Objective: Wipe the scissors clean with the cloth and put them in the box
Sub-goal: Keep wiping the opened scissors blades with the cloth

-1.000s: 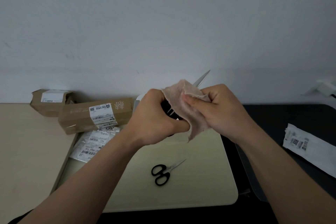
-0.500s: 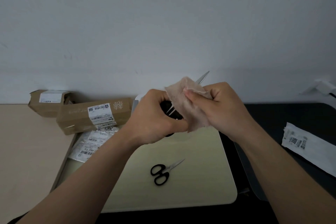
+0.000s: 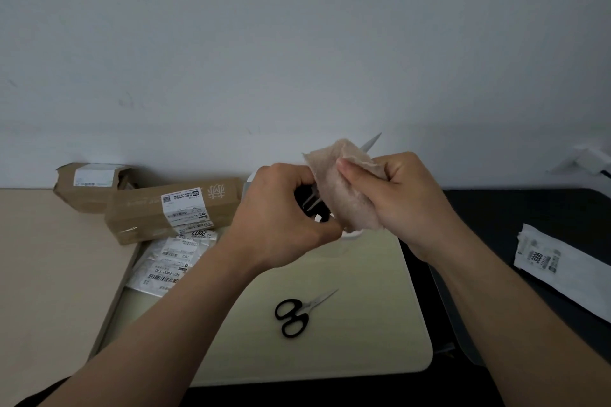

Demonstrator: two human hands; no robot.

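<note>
My left hand (image 3: pixel 281 215) grips the black handles of a pair of scissors (image 3: pixel 312 203), held up above the table with the blades pointing up and to the right. My right hand (image 3: pixel 400 195) pinches a beige cloth (image 3: pixel 344 188) folded round the blades; only the blade tip (image 3: pixel 372 142) sticks out above it. A second pair of black-handled scissors (image 3: pixel 294 315) lies flat on the pale mat (image 3: pixel 363 324) below my hands. Behind my hands shows the rim of a white container (image 3: pixel 350 236), mostly hidden.
Two brown cardboard parcels (image 3: pixel 172 211) (image 3: pixel 89 180) lie at the back left, with labelled plastic bags (image 3: pixel 165 261) in front of them. A white labelled bag (image 3: pixel 568 271) lies on the dark table at the right. The wall rises right behind.
The cloth has slid up the blades toward the tip, so less of the blade shows above it. Both hands stay at about the same spot.
</note>
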